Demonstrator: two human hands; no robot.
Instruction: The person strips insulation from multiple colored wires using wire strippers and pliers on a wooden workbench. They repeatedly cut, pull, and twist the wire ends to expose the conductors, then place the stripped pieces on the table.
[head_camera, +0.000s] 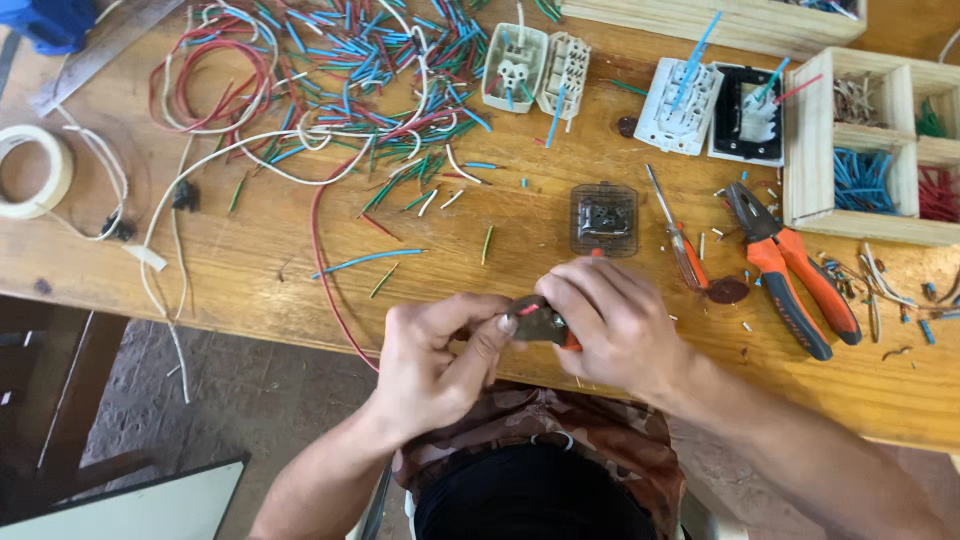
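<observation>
Hands (440, 345) around small grey-metal part (538, 322)

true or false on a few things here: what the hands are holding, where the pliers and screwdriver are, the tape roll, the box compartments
1. Both hands hold one small part between them. True: the left hand and right hand pinch a small grey part at the table edge.
2. The orange-handled pliers are in the right hand. False: they lie on the wooden table, right of the hands.
3. A screwdriver lies between the clear cover and the pliers. True.
4. The roll of white tape sits inside the wooden box. False: it lies at the table's far left.
5. One box compartment holds blue wire pieces. True.
</observation>
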